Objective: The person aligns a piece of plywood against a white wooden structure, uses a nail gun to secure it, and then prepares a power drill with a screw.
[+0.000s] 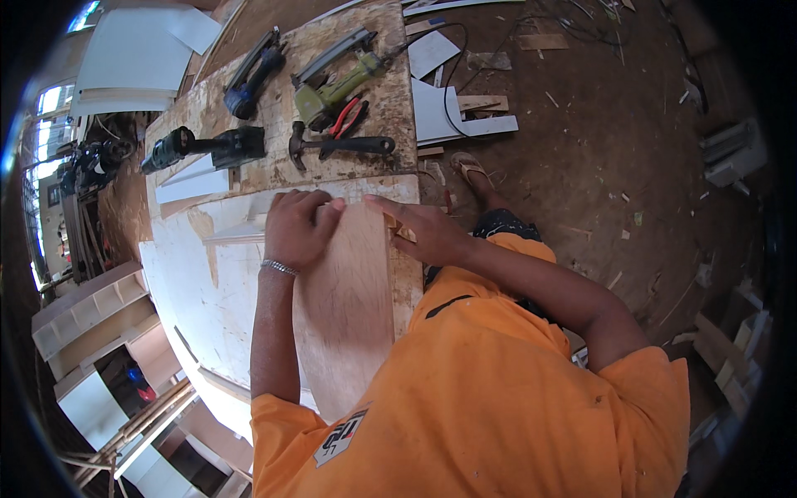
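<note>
A brown wooden panel point(344, 290) with pale edges stands in front of me at the near part of the workbench. My left hand point(299, 226), with a silver bracelet at the wrist, holds its far left end, fingers curled at the end and thumb toward the panel. At the far right corner my right hand point(427, 234) grips the edge, thumb on top and fingers bent against the side. Beyond both hands a claw hammer point(353, 146) with a black handle lies crosswise. Beside it are red-handled pliers point(349, 119).
Farther along the bench point(386, 91) lie a green nail gun point(332, 93), a blue nail gun point(251, 79) and a dark cordless power tool point(207, 148). White boards point(195, 181) rest at left. Offcuts point(465, 116) and a cable litter the floor at right. Cabinet frames point(91, 315) stand lower left.
</note>
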Demonstrator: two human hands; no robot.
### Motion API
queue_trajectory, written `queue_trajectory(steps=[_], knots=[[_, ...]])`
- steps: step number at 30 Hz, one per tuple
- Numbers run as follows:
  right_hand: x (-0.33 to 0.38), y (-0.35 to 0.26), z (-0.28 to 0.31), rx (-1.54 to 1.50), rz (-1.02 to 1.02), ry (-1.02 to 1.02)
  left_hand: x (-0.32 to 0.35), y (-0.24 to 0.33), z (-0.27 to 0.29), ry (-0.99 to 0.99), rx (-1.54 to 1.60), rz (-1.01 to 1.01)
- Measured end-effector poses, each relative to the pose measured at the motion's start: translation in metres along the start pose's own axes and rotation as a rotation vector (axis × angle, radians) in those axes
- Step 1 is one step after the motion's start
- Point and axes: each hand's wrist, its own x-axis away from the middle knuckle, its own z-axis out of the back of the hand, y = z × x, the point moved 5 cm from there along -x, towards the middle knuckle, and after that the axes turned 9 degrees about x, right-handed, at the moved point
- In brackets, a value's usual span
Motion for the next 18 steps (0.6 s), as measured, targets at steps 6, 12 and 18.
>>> queue_trajectory(steps=[6, 12, 18], knots=[[0.002, -0.002, 0.002, -0.024, -0.014, 0.014, -0.012, -0.006, -0.006, -0.257, 0.0, 0.054], [0.002, -0.006, 0.013, -0.208, -0.161, 0.037, -0.014, -0.009, -0.006, -0.326, 0.016, 0.067], [0.017, 0.008, 0.018, -0.486, -0.333, -0.074, -0.018, -0.007, -0.006, -0.429, 0.032, 0.151]])
